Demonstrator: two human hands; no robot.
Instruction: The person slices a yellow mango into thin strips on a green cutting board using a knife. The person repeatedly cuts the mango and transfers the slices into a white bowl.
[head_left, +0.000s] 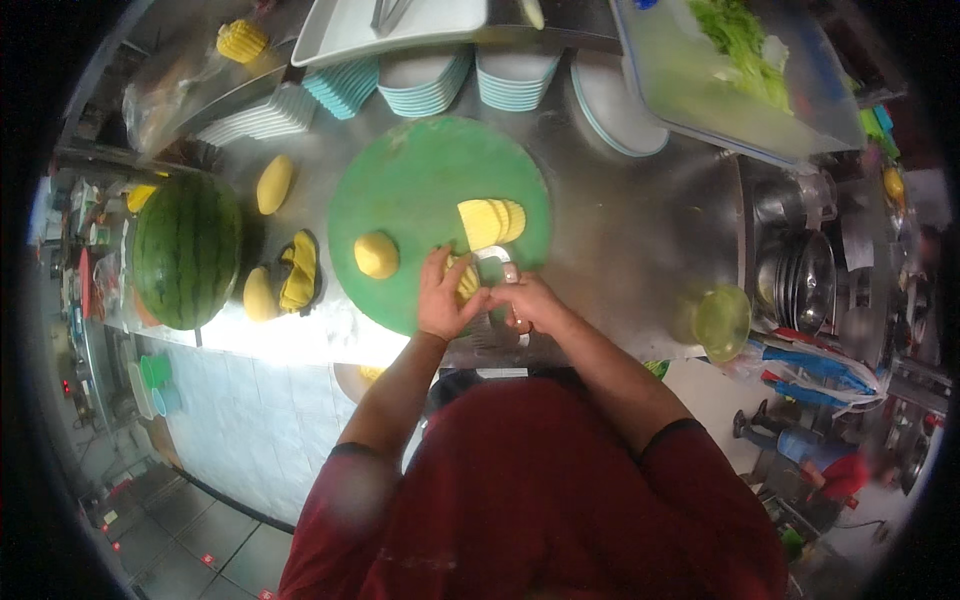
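Note:
A round green cutting board (420, 172) lies on the steel counter before me. My left hand (444, 298) holds a yellow, ridged potato piece (466, 281) down near the board's front edge. In my right hand (538, 301) is the wooden handle (519, 319) of a crinkle cutter, its curved metal bracket (493, 253) reaching past the fingers. The cutter's ridged blade stands close beside the held piece; whether it touches is unclear. Beyond my hands, several overlapping crinkle-cut slices (491, 223) rest on the board. A peeled potato (376, 255) sits left of my left hand.
Left of the board are two peeled potatoes, one far (274, 184) and one near (259, 294), a yellow-and-black glove or cloth (300, 274) and a watermelon (187, 251). Stacked dishes (427, 86) line the back. A lettuce bin (675, 94) stands back right. A person (829, 469) is far right.

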